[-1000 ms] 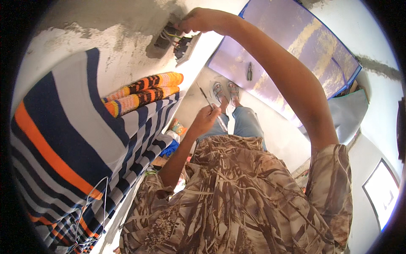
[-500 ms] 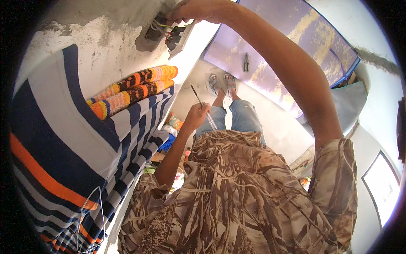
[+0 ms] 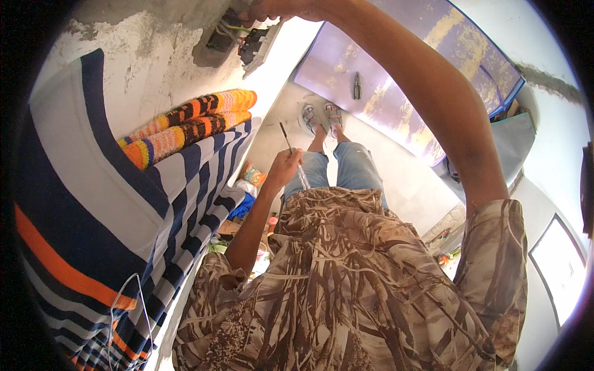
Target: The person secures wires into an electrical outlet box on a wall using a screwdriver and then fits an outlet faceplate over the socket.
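Observation:
My left hand (image 3: 284, 168), in front of my waist, is closed round a screwdriver (image 3: 303, 178). Its clear handle points down toward my shirt and its dark shaft slants up toward the wall. At the upper edge of the view, my right hand (image 3: 278, 8) reaches across to an electrical switch panel (image 3: 256, 49) hanging off the wall. The fingers are curled at the panel's upper end, beside the wires (image 3: 234, 28); what they pinch is hidden. Those wires run between the panel's dark back and a rough wall recess (image 3: 213, 49).
Striped cloth (image 3: 117, 185) and rolled orange-and-black knitted fabric (image 3: 189, 123) lie along the left, below the wall. Pliers (image 3: 357, 86) rest on a worn purple surface (image 3: 396, 68). A thin white wire loop (image 3: 141, 303) lies at lower left. A bright window (image 3: 560, 272) shows at right.
The view has shifted slightly, so the wall and panel sit a little higher and further left. My left hand still grips the screwdriver; my right hand stays at the panel.

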Tool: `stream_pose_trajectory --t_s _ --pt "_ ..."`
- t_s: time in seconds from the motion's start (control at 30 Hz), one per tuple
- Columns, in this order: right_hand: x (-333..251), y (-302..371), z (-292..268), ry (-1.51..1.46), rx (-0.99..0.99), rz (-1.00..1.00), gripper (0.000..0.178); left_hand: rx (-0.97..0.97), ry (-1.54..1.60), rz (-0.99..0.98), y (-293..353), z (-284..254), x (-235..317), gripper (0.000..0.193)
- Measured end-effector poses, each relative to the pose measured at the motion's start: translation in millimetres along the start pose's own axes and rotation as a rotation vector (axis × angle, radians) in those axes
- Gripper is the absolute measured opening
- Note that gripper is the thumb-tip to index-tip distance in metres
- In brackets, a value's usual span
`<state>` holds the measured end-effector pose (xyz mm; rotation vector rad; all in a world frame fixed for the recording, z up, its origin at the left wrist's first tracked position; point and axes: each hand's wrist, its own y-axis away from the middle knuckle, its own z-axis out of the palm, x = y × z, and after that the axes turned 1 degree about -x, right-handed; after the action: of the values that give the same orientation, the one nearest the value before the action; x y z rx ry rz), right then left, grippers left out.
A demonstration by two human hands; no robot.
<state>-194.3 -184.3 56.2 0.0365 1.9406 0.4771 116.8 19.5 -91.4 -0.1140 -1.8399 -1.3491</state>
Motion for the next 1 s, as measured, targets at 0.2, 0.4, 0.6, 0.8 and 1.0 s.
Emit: stream_pose_trajectory --t_s 0.2,0.4,0.6,0.8,1.0 --pt "-27.5 9.3 7.1 0.107 0.072 0.124 0.038 0.009 0.023 0.004 -0.1 1.2 -7.7 0.045" --pt "36.0 -20.0 -11.3 -0.007 -0.206 -0.456 0.032 0.048 -0.032 0.152 -9.4 5.6 -20.3 0.045" --pt "-2.4 -1.0 16.3 0.105 0.084 0.019 0.044 0.031 0.011 0.114 -8.2 8.9 -11.7 0.043" --pt "-4.7 7.3 14.8 -0.042 0.016 -0.065 0.043 0.050 0.016 0.103 -12.8 6.8 -3.2 0.045" --pt "-12.6 8.9 16.0 0.108 0.063 0.038 0.038 0.073 0.018 0.129 -14.9 7.5 9.5 0.045"
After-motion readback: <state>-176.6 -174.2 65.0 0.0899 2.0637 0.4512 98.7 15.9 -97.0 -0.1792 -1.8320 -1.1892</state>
